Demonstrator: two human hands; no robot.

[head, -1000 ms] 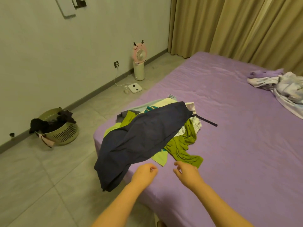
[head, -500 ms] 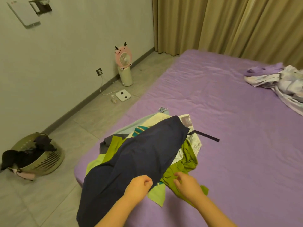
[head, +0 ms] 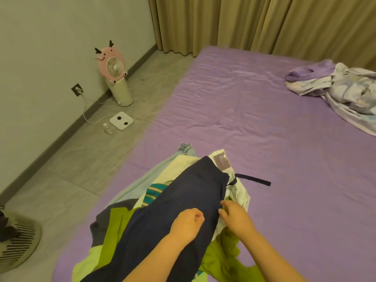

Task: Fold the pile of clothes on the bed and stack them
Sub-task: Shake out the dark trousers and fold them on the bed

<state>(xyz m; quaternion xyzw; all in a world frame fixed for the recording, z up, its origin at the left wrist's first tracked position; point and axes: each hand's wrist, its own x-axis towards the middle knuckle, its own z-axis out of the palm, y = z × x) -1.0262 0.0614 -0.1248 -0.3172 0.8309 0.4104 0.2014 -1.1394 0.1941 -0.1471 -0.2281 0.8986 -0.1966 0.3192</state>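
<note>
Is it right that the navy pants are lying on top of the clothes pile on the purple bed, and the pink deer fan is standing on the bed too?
Not quite. The head view shows the navy pants on top of the clothes pile on the purple bed, but the pink deer fan stands on the floor by the wall, not on the bed.

One bed (head: 254, 123). One clothes pile (head: 162, 210) (roughly six garments, overlap made the count unsure), one navy garment (head: 183, 200) topmost. One crumpled bedding heap (head: 341, 86). One fan (head: 114, 68), one scale (head: 121, 120), one laundry basket (head: 18, 241). Two hands: left hand (head: 186, 224), right hand (head: 236, 217).
</note>
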